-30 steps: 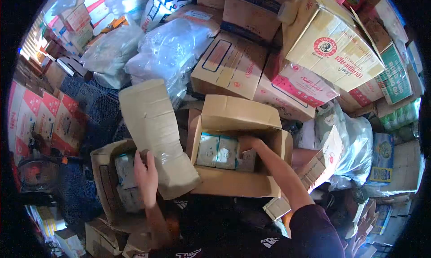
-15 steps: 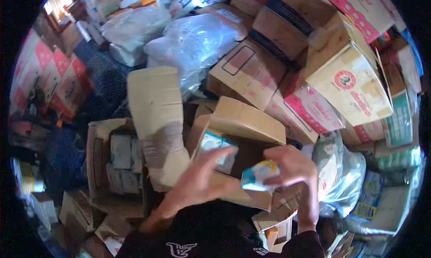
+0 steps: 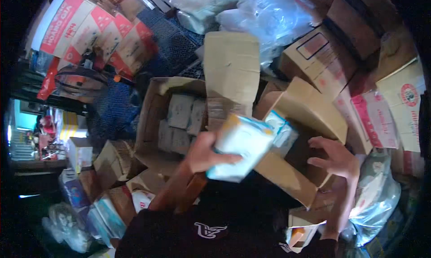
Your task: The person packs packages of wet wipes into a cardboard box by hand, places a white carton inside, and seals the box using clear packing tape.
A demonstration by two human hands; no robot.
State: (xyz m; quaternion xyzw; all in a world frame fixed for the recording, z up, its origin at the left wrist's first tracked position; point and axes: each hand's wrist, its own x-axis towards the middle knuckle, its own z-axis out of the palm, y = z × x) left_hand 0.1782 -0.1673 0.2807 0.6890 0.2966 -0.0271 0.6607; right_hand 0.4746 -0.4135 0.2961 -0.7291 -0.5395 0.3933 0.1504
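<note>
My left hand (image 3: pixel 205 154) grips a white and teal pack (image 3: pixel 244 148) with an orange corner, in front of my chest. My right hand (image 3: pixel 332 157) holds nothing; its fingers are spread over the right side of an open cardboard box (image 3: pixel 287 175). Inside that box, at its left end, lies another teal and white pack (image 3: pixel 282 132). A second open box (image 3: pixel 150 119) stands to the left with several pale packs (image 3: pixel 182 112) in it. One long cardboard flap (image 3: pixel 231 69) stands up between the two boxes.
Clear plastic bags (image 3: pixel 274 20) and a brown carton (image 3: pixel 314 56) lie beyond the boxes. Red and white cartons (image 3: pixel 96 31) are at the upper left. At the lower right sits a filled plastic bag (image 3: pixel 377 190). Smaller boxes (image 3: pixel 114 163) crowd the lower left.
A pack came out of the right box in my right hand and is now in my left hand. My right hand has let go and opened. The view has swung left.
</note>
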